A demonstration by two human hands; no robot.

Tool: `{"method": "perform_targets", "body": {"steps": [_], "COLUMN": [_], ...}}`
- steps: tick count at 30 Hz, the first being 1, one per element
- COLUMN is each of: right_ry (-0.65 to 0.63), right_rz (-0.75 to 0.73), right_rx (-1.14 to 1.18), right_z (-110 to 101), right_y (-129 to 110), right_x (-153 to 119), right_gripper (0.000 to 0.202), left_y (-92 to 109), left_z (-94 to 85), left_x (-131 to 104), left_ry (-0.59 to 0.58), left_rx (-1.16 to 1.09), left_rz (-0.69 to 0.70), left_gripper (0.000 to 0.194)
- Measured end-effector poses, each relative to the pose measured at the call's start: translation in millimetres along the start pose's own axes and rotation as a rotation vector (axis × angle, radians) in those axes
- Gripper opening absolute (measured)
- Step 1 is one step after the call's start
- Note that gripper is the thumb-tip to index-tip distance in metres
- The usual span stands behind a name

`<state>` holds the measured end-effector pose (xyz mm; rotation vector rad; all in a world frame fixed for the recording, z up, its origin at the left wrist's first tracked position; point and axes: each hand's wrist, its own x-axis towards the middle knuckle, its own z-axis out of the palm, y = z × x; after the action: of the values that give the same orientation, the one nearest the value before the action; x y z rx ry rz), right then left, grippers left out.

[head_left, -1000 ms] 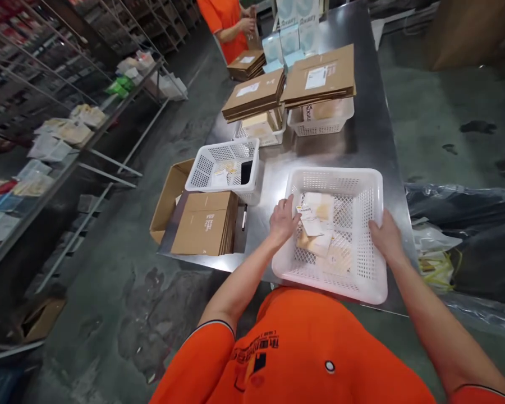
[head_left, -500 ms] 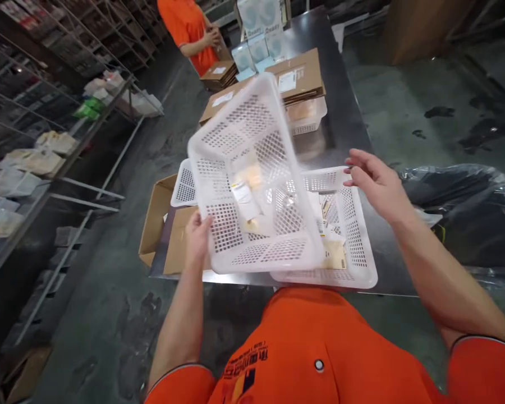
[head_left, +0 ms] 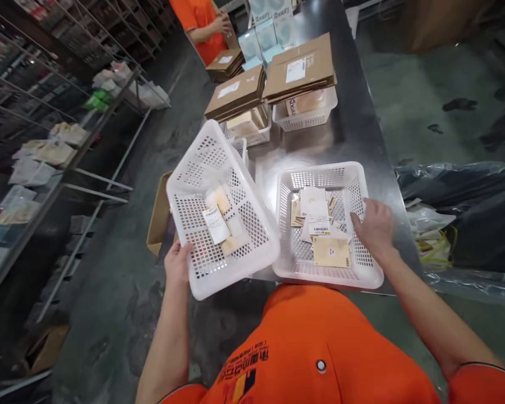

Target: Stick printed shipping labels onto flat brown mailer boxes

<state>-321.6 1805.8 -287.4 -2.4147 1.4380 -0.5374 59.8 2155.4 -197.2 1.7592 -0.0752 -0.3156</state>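
Basket (head_left: 219, 224), white perforated, tilted; L hand (head_left: 177, 264) grips rim; R hand (head_left: 372, 224) seemingly rests on second basket (head_left: 362, 185).

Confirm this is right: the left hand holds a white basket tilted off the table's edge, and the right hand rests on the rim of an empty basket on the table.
Not empty. The head view shows the basket on the table holding paper packets. The rest stands: left hand holds the tilted basket; right hand rests on the rim.
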Motion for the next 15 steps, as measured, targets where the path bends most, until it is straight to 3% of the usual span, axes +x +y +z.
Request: {"method": "perform_targets", "body": {"steps": [4,7,10,15], "right_ry": [-0.285,-0.412,-0.385,-0.277], "right_rz": [0.024,0.098,0.125,0.128], "right_rx": [0.051,-0.034,0.012,0.013], "right_z": [42,77,87,63], "right_y": [-54,-71,-58,-13], "right_x": [25,33,40,60], "right_gripper": [0.076,0.092,0.093,0.086], "left_y": [-9,-15,-20,-29], "left_z": [9.8,8.8,-0.9,-18.7], "left_x": [-9,-17,-28,-39], "left_ry": [-0.043,-0.057,-0.059,-0.023], "left_rx": [0.019,0.018,0.026,0.014], "left_rz": [-0.006,-0.034,-0.06,-0.097], "left_gripper": [0.057,0.061,0.063,0.065]}}
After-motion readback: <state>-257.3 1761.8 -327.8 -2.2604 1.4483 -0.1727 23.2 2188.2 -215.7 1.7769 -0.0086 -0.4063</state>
